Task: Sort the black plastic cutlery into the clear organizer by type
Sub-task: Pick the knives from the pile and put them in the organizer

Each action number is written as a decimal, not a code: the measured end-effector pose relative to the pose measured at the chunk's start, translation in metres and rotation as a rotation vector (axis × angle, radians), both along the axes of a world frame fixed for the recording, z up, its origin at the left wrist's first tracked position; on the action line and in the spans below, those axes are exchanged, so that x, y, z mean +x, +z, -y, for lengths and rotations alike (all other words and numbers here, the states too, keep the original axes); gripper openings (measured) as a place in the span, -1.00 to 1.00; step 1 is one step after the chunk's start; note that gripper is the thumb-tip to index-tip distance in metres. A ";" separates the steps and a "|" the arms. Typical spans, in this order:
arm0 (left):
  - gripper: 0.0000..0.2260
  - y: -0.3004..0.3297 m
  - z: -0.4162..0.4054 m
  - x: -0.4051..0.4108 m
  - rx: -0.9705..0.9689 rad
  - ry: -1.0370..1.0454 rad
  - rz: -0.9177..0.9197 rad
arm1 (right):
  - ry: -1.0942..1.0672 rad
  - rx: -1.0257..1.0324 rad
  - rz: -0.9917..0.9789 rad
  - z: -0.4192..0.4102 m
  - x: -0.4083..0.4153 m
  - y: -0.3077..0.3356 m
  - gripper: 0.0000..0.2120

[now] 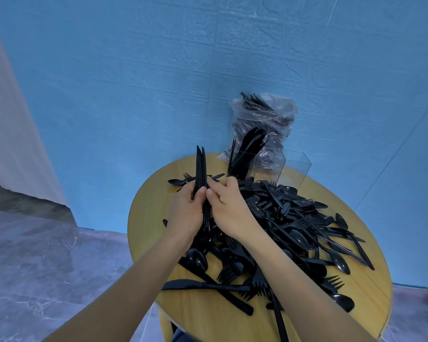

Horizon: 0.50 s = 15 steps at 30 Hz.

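**Both hands holding a bundle of knives above the table**

We are reaching both forearms in from the near edge of the round wooden table (158,201), and our hands are meeting over its left half. Our left hand (187,213) is curling its fingers and thumb round a bundle of black knives (200,169), which is standing nearly upright, its tips pointing away from the table and its lower ends dipping below the palm toward the table top. Our right hand (229,208) is sitting just beside the left, touching it, its thumb and fingers pinching the same bundle from the right side. Neither hand is spread wide; both are closing narrowly on the knives.

Across the middle and right of the table, a loose heap of black cutlery (294,225) is lying, with forks, spoons and knives crossing each other. One single knife (203,285) is lying flat near the table's near edge, apart from the bulk of the heap.

At the far edge of the table, the clear organizer (295,166) is standing upright. Its left compartment is holding black pieces (245,154) that are standing on end and leaning; we cannot tell their type for certain. Its right compartment is showing only clear walls from here.

Behind the organizer, still at the table's far edge, a clear plastic bag (265,119) is standing against the blue wall (134,70), and more black cutlery is showing inside it and poking out of its top.
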<state>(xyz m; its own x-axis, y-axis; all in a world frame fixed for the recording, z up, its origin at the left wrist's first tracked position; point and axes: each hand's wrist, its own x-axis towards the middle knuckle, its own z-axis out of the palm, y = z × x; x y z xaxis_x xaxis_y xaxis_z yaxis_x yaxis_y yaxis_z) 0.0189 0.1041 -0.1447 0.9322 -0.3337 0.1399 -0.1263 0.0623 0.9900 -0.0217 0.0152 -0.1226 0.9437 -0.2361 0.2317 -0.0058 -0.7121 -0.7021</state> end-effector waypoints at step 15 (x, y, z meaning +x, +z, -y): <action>-0.75 -0.007 -0.022 -0.026 0.079 -0.220 0.103 | -0.135 0.143 0.253 0.002 0.030 0.018 -0.64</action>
<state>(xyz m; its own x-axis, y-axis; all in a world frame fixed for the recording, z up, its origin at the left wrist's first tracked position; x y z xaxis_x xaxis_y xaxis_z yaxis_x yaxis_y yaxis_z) -0.0071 0.1257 -0.1520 0.8181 -0.5406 0.1960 -0.2188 0.0226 0.9755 0.0087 0.0133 -0.1045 0.8184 -0.4025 0.4101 0.0940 -0.6104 -0.7865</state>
